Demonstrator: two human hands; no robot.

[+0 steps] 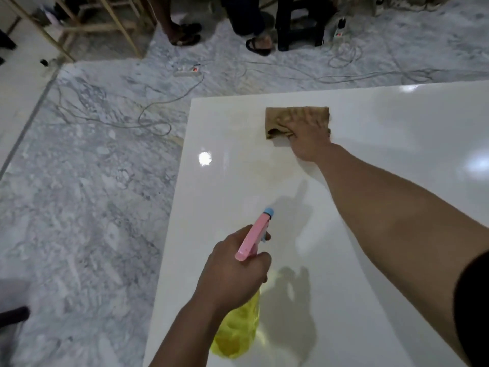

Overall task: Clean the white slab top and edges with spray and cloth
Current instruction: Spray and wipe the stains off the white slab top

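A glossy white slab (383,160) fills the right half of the view, its left edge running from top centre down to the bottom. My right hand (308,140) presses flat on a folded tan cloth (281,120) near the slab's far left corner. The fingers look blurred. My left hand (234,268) grips a spray bottle (239,332) with a yellow body, a pink trigger head and a blue nozzle, held over the slab's near left part. The nozzle points toward the cloth.
Grey marble floor (87,197) lies left of and beyond the slab. Cables (156,112) and a power strip (188,71) trail across it. Feet in sandals (258,45), a dark stool and wooden frame legs (116,25) stand at the far side.
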